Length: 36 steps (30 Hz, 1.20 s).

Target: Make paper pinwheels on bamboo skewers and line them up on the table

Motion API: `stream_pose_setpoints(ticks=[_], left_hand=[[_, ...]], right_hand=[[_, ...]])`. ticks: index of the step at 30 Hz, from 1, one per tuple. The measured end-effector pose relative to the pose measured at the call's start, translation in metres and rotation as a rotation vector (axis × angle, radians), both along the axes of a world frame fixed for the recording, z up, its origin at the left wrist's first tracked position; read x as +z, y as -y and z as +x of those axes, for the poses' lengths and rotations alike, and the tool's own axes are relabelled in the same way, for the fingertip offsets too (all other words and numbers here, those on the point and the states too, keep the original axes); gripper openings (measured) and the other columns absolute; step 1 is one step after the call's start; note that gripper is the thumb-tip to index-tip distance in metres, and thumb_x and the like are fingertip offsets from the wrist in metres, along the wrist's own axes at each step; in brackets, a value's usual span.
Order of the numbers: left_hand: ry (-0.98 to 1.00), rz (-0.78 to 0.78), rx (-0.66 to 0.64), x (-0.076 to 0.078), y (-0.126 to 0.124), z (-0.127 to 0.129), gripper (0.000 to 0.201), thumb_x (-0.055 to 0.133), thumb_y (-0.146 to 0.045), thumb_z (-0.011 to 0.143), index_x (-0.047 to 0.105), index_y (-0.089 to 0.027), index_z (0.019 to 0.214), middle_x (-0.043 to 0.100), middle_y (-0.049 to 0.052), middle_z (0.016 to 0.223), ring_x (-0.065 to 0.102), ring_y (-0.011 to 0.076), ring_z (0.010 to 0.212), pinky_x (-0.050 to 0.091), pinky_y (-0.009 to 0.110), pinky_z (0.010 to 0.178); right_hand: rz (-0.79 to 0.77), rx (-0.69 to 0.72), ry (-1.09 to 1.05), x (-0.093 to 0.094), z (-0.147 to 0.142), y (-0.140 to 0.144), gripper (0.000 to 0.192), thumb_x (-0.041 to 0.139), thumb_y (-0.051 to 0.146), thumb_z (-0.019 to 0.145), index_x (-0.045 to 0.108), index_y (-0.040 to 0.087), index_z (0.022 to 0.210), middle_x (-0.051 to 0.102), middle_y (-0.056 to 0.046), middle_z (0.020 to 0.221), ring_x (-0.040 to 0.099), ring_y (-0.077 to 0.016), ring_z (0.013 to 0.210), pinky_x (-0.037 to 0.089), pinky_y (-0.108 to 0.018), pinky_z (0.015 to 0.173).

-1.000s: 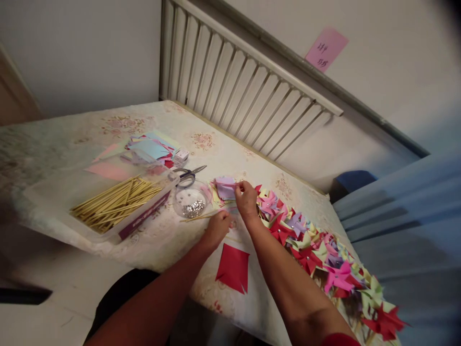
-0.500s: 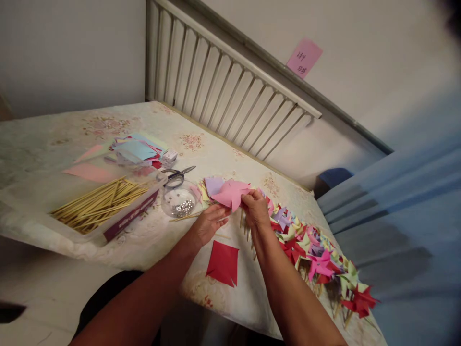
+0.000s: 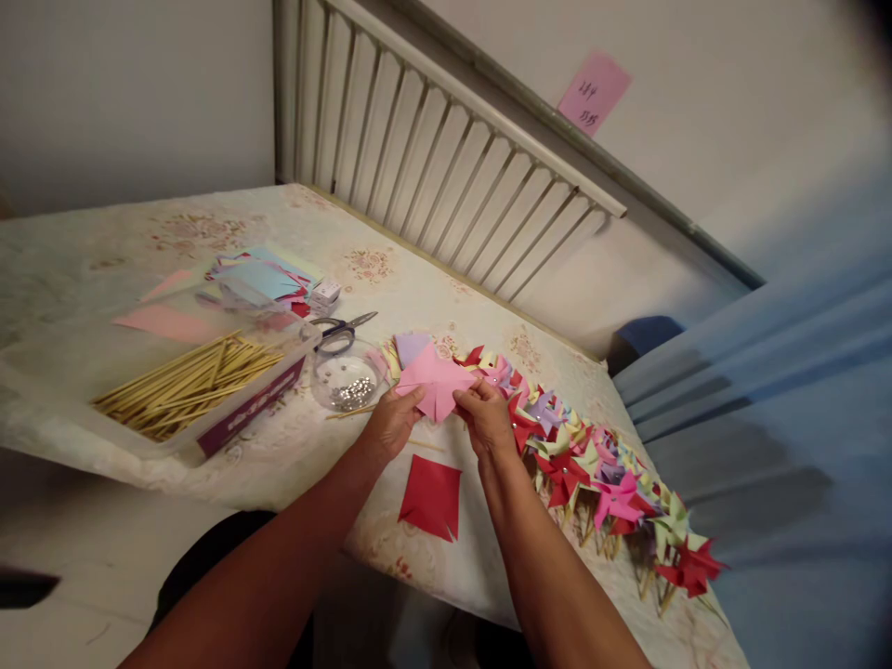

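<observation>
Pink sheet, slit toward its middle, held up by both bare hands near the centre of the view, over a table with a flowered cloth. Take the sheet as the middle of a clock face.

From the left: at 9 o'clock, well apart, is a see-through box full of thin yellowish sticks. At 10 o'clock lies a pile of coloured paper, light blue on top, with a small white carton just beside it. Scissors lie between 9 and 10 — blades aimed to the right. Nearer, at 9, a clear round dish holds small shiny metal bits.

The left hand, toward 8 o'clock, grips the sheet's near left edge, thumb on top; the fingers beneath are hidden. At 11, partly behind the sheet, is a lilac paper. At 6, a red square with slit corners lies flat.

The right hand, at 4 o'clock, has thumb and fingers closed on the sheet's right edge — a light pinch. Beyond it, finished pinwheels on sticks crowd in a long row. A blue curtain hangs farthest right.
</observation>
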<state>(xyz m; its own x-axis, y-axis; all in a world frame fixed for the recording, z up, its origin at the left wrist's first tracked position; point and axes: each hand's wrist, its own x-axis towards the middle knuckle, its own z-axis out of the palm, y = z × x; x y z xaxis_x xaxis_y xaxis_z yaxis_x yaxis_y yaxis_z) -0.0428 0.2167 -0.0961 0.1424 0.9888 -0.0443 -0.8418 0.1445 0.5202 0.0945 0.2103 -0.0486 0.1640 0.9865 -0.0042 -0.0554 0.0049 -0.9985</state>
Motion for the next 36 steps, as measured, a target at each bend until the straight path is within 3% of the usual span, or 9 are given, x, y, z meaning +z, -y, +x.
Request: stream_pose_setpoints(ticks=[6,13,23,36], left_hand=[[-0.056,0.009,-0.022,0.001,0.001,0.000,0.043,0.083,-0.027,0.066,0.070,-0.018,0.106,0.077,0.008,0.101,0.070,0.0249,0.096,0.054,0.032,0.079],[-0.101,0.007,-0.017,0.003,0.003,-0.001,0.044,0.080,-0.027,0.067,0.067,-0.018,0.108,0.076,0.007,0.102,0.069,0.0258,0.099,0.052,0.036,0.087],[-0.145,0.022,-0.053,0.008,0.005,-0.001,0.044,0.079,-0.021,0.059,0.070,-0.017,0.102,0.075,0.008,0.098,0.068,0.0287,0.104,0.053,0.036,0.086],[-0.144,-0.025,-0.030,0.007,0.004,-0.002,0.034,0.075,-0.023,0.066,0.070,-0.016,0.099,0.075,0.009,0.095,0.069,0.0272,0.101,0.054,0.034,0.084]], right_hand=[[-0.071,-0.002,-0.195,-0.001,-0.012,0.003,0.035,0.085,0.027,0.053,0.074,0.018,0.085,0.076,-0.003,0.084,0.066,-0.0174,0.070,0.054,-0.030,0.068],[-0.014,-0.044,-0.011,-0.013,-0.004,-0.002,0.021,0.078,0.033,0.059,0.071,0.017,0.070,0.069,0.001,0.065,0.055,-0.0129,0.055,0.047,-0.027,0.058],[0.037,-0.119,0.260,-0.021,0.005,-0.005,0.017,0.067,0.036,0.066,0.068,0.018,0.066,0.062,0.002,0.058,0.051,-0.0138,0.057,0.042,-0.026,0.057],[0.013,-0.137,0.246,-0.024,0.006,-0.002,0.017,0.066,0.035,0.067,0.064,0.020,0.062,0.057,0.004,0.056,0.047,-0.0126,0.054,0.038,-0.025,0.053]])
